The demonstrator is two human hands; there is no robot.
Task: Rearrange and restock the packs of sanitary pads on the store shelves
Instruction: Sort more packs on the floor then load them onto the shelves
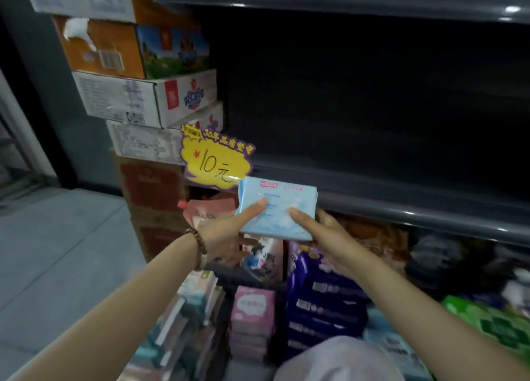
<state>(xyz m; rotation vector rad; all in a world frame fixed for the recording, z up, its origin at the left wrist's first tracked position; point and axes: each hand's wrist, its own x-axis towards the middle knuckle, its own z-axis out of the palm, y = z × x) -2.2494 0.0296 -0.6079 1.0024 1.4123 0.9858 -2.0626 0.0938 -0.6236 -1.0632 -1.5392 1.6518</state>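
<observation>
Pale blue plastic wraps the pack of pads (276, 208), which both hands hold up between them just in front of the grey shelf (401, 205), beside a yellow price sign (216, 157). The left hand (223, 234), a bead bracelet (199, 243) at its wrist, grips the pack's left side with its thumb pressed on the face, and the right hand (329, 237) grips the right side likewise, fingers tucked behind. Below them sit pink packs (252, 306) and purple packs (324, 303), with cardboard boxes (137, 94) piled at the left.
</observation>
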